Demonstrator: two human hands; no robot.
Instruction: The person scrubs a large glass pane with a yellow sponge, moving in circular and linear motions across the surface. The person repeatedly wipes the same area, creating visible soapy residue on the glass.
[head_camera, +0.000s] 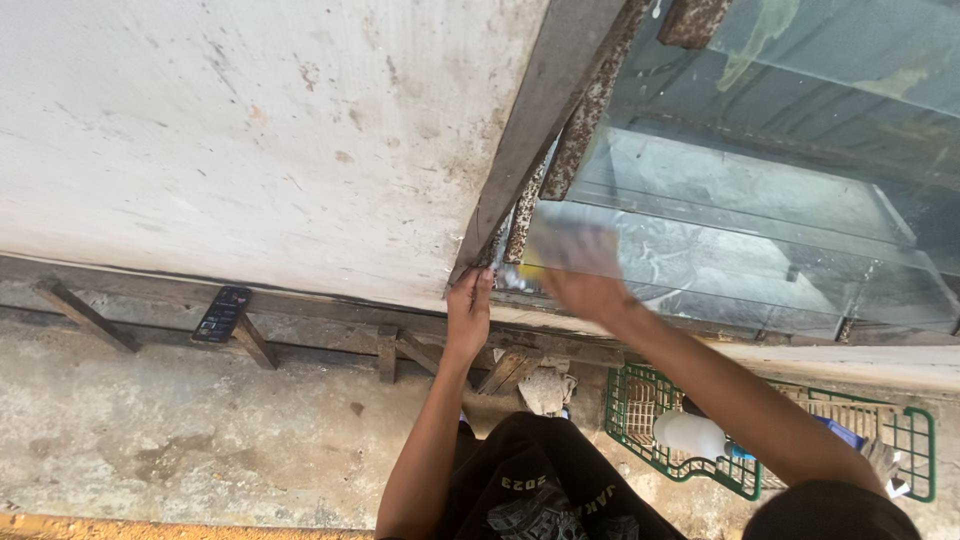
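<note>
Around: green wire basket (640, 420) with white bottle (690, 435) lay on floor; dark phone (222, 313) on ledge.
Glass pane (760, 230): wet, streaky, in rusty frame (575, 140).
Left hand (468, 312): our fingers clamped on frame's lower corner.
Right hand (585, 275): blurred, on the glass with something yellow; we couldn't tell its grip.

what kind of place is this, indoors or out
Probably outdoors at a roadside stall or shopfront: a glass display case in a rusty metal frame stands by a stained plaster wall, above rough concrete ground with a green wire basket.
</note>
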